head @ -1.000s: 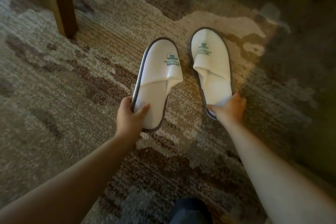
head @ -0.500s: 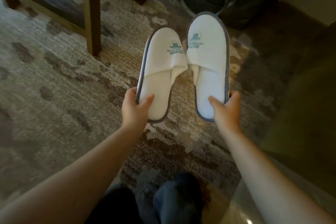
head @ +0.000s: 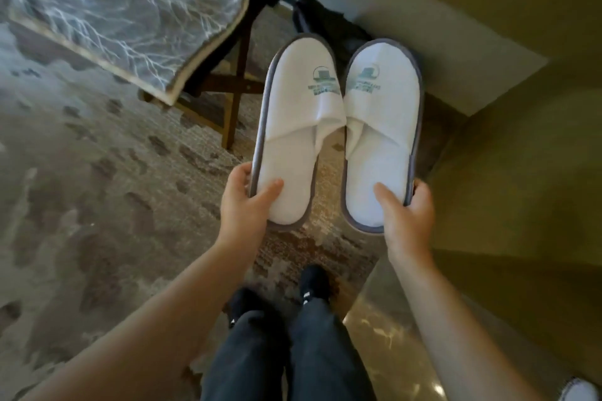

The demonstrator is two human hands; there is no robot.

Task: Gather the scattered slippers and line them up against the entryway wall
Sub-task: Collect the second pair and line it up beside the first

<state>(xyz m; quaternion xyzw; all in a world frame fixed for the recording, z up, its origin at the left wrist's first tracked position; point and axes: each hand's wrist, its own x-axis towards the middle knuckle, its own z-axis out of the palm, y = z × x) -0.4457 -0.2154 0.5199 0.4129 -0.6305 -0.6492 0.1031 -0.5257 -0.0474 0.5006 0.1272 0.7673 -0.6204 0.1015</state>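
I hold two white slippers with grey trim and a green logo, side by side in the air in front of me, toes pointing away. My left hand [head: 244, 202] grips the heel of the left slipper [head: 294, 127]. The heel of the right slipper [head: 382, 127] is in my right hand [head: 408, 215]. Their upper flaps touch in the middle. At the bottom right corner part of another white slipper [head: 581, 391] lies on the floor. An olive wall [head: 514, 172] rises on the right.
A marble-topped table [head: 130, 10] with dark wooden legs [head: 236, 81] stands at upper left on the patterned carpet [head: 81, 205]. A dark bag [head: 325, 26] lies behind the slippers. Glossy hard floor [head: 384, 335] runs along the wall. My legs and dark shoes [head: 312, 280] show below.
I have lifted both slippers off the carpet and brought them together. My view has risen and turned toward the wall on the right.
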